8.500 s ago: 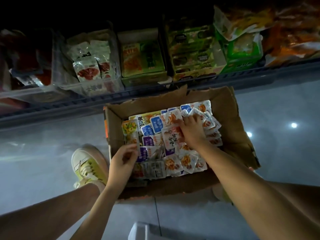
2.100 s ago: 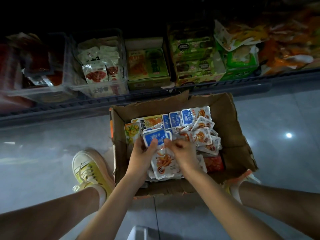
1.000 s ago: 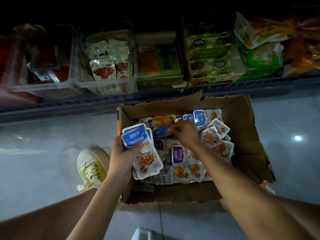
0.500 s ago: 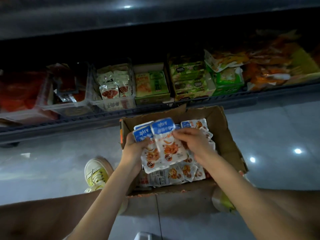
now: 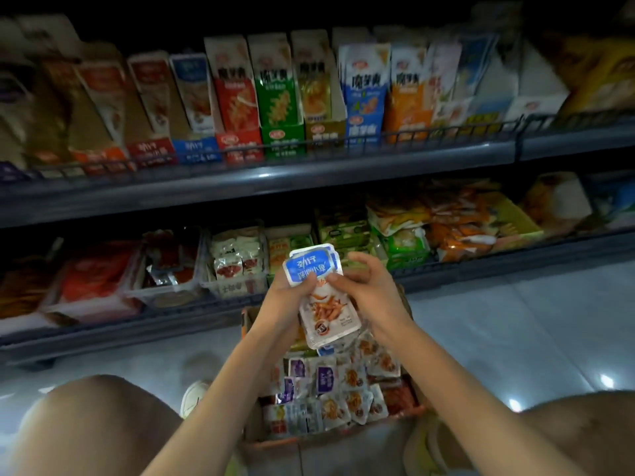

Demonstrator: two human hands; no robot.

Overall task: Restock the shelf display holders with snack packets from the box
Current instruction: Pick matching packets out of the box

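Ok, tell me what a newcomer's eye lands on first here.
The stack of blue-topped packets at centre frame draws the eye first, gripped by the left hand and pinched by the right hand. Above it, a row of upright display holders in red, green, blue and orange lines the upper shelf. Below the hands, the cardboard box lies open, full of mixed packets.

Box (image 5: 246, 322) walls largely hidden by forearms, left display holders (image 5: 51, 108) blurred, shoe (image 5: 192, 400) half hidden
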